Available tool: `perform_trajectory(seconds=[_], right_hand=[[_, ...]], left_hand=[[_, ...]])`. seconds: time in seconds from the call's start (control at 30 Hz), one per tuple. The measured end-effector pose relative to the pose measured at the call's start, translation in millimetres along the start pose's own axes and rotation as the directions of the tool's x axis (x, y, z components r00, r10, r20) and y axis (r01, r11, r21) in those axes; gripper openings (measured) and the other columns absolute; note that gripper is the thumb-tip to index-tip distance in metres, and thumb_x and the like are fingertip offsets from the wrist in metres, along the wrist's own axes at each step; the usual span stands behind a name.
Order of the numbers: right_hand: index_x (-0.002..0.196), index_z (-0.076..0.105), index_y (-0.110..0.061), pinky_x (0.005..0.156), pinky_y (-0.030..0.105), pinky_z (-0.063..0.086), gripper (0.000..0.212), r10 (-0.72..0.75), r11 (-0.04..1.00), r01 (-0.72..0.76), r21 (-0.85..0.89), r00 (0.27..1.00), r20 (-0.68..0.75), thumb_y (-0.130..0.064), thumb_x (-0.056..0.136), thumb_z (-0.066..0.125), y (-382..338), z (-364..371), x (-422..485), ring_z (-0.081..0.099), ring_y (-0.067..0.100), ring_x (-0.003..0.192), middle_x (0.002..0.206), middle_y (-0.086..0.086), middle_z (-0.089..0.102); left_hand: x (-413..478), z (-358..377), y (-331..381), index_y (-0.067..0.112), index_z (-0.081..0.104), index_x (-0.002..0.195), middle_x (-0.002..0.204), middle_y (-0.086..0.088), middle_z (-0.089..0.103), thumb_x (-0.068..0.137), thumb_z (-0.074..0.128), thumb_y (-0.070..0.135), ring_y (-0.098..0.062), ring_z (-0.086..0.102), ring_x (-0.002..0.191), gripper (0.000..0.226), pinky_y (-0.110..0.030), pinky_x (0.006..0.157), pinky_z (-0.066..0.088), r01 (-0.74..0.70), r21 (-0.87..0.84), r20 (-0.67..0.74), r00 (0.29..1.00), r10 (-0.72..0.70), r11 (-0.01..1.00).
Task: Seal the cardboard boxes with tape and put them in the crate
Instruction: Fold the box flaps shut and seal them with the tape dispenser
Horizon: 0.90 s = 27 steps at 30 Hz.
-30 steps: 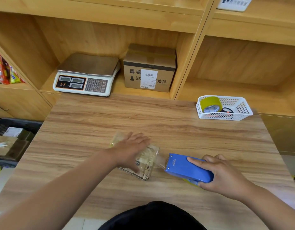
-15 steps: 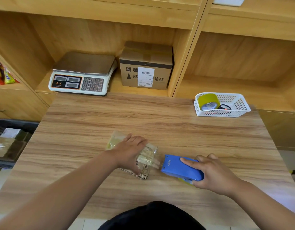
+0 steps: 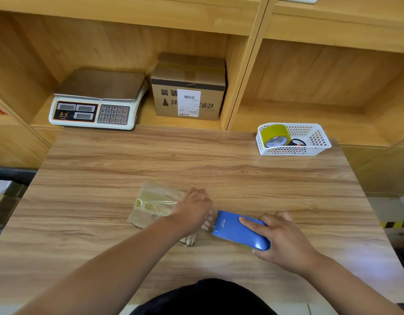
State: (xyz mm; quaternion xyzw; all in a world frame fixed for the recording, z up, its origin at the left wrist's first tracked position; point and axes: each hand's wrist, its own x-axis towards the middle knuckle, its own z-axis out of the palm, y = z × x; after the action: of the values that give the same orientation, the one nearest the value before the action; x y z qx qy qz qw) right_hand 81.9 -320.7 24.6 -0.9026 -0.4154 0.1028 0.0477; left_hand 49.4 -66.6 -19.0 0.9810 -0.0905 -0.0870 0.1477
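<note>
Small cardboard box [image 3: 151, 204] lies just left of blue tape dispenser [image 3: 236, 229]. Left hand [image 3: 193, 210]: fingers curled over box end nearest dispenser, pinning it. Right hand [image 3: 285, 244] grips dispenser, index along top. Judgement: pin box firmly, tilt blade, tear tape clean.

The left forearm [image 3: 119, 264] and right forearm [image 3: 346, 283] are bare, with no sleeve reaching them. The left hand [image 3: 193, 210] and right hand [image 3: 285, 242] are bare as well. A plain black fabric garment [image 3: 203, 296] covers the torso.
</note>
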Motion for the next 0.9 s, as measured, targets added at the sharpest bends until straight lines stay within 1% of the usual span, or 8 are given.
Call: perform_trajectory(seconds=[0.13,0.3,0.47,0.53,0.63,0.73,0.8,0.9], right_hand=[[0.129,0.046,-0.045,0.074,0.02,0.026,0.071,-0.004,0.997,0.005,-0.079,1.0,0.006,-0.07,0.062,0.045,-6,-5,1,0.034,0.008,0.068,0.081,-0.02,0.026],[0.115,0.065,-0.037,0.071,0.029,0.024,0.063,-0.009,0.98,0.009,-0.2,1.0,0.003,-0.067,0.064,0.042,-27,-8,16,0.053,0.009,0.056,0.066,-0.009,0.051],[0.107,0.07,-0.038,0.069,0.031,0.022,0.06,-0.019,0.96,0.025,-0.278,0.999,0.027,-0.064,0.054,0.057,-40,-10,31,0.053,0.011,0.051,0.065,-0.006,0.057],[0.12,0.063,-0.04,0.075,0.032,0.023,0.06,0.007,0.955,0.008,-0.297,0.999,0.051,-0.063,0.066,0.058,-48,-17,31,0.059,0.014,0.064,0.08,-0.003,0.062],[0.144,0.034,-0.038,0.09,0.035,0.023,0.062,0.066,0.969,-0.04,-0.243,0.993,0.099,-0.059,0.087,0.047,-53,-24,33,0.055,0.021,0.099,0.114,0.003,0.056],[0.143,0.035,-0.034,0.094,0.038,0.022,0.064,0.135,0.941,-0.08,-0.328,0.979,0.151,-0.06,0.087,0.047,-44,-18,33,0.051,0.024,0.109,0.12,0.006,0.053],[0.138,0.044,-0.035,0.091,0.037,0.022,0.063,0.179,0.923,-0.106,-0.369,0.969,0.17,-0.063,0.082,0.052,-24,-8,25,0.053,0.024,0.107,0.115,0.006,0.057],[0.111,0.07,-0.034,0.069,0.033,0.023,0.063,0.197,0.893,-0.171,-0.416,0.98,0.02,-0.071,0.067,0.044,2,10,11,0.061,0.02,0.069,0.075,0.001,0.06]], left_hand=[[1,11,-4,0.017,0.058,0.11,0.126,-0.002,0.046,0.098,0.039,0.025,-0.02,0.026,0.136,0.024,-0.03,0.114,0.014,0.032,-0.029,-0.033,0.999,-0.033,0.999],[-1,10,2,0.013,0.055,0.115,0.133,-0.004,0.037,0.095,0.025,0.029,-0.023,0.022,0.135,0.039,-0.031,0.113,0.015,0.051,0.0,-0.049,0.998,-0.051,0.999],[-2,12,5,0.011,0.054,0.119,0.132,-0.006,0.036,0.096,0.042,0.02,-0.025,0.024,0.132,0.027,-0.032,0.114,0.016,0.051,0.022,-0.09,0.995,-0.049,0.998],[-2,12,5,0.008,0.054,0.121,0.132,-0.008,0.037,0.097,0.041,0.02,-0.027,0.025,0.132,0.03,-0.034,0.115,0.016,0.05,0.034,-0.098,0.994,-0.046,0.998],[-1,12,8,0.008,0.057,0.116,0.127,-0.01,0.042,0.096,0.04,0.021,-0.029,0.032,0.129,0.03,-0.037,0.114,0.022,0.034,0.076,-0.093,0.995,-0.027,0.997],[-2,7,7,0.007,0.06,0.11,0.121,-0.011,0.046,0.09,0.044,0.021,-0.031,0.039,0.124,0.028,-0.04,0.11,0.031,0.043,0.07,-0.103,0.994,-0.035,0.997],[-5,8,-1,0.008,0.051,0.122,0.13,-0.008,0.036,0.093,0.044,0.016,-0.027,0.025,0.133,0.031,-0.035,0.115,0.018,0.072,0.083,-0.077,0.995,-0.066,0.994],[-5,10,-11,0.009,0.047,0.123,0.134,-0.007,0.032,0.096,0.041,0.013,-0.025,0.02,0.135,0.028,-0.032,0.114,0.014,0.095,0.076,-0.122,0.989,-0.085,0.993]])
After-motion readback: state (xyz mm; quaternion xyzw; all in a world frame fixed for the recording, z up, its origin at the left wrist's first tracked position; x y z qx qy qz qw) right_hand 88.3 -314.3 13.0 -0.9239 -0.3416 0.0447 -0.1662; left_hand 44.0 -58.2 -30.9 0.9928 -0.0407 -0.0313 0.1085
